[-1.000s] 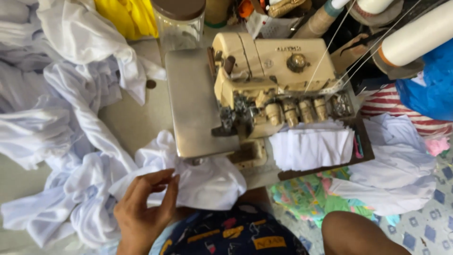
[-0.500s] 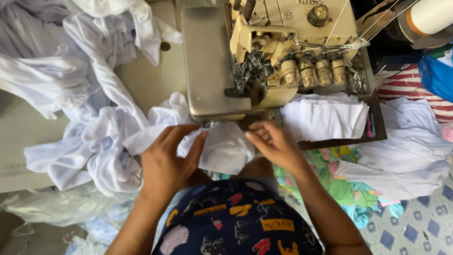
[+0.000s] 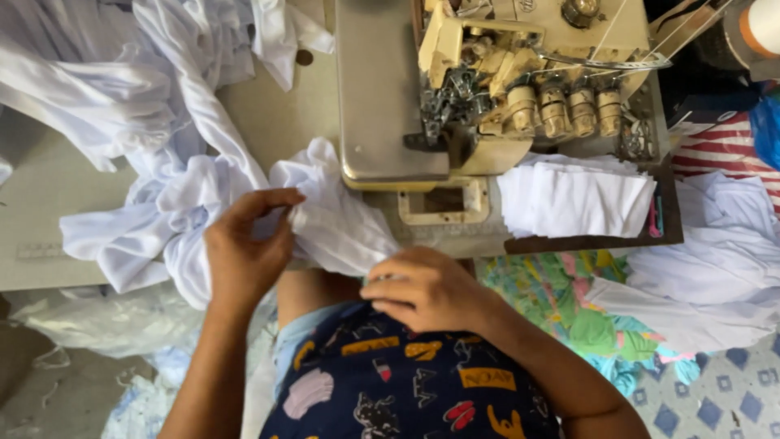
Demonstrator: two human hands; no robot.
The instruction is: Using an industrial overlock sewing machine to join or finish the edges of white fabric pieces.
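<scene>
Cluttered beige sewing table (image 3: pixel 65 203): left hand (image 3: pixel 244 252) and right hand (image 3: pixel 426 289) both pinch crumpled white cotton fabric (image 3: pixel 341 228) just before the cream overlock machine (image 3: pixel 487 89); loose folds could snag.

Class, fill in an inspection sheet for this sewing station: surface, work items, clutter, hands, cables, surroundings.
Surface: beige table carrying an overlock sewing machine.
Work items: white garment piece at the table's front edge.
Clutter: heap of white fabric; stack of folded white pieces.
Hands: left hand pinches the garment piece; right hand rests on its lower edge.
Cables: nothing seen; only threads.
Surroundings: patterned floor.
</scene>
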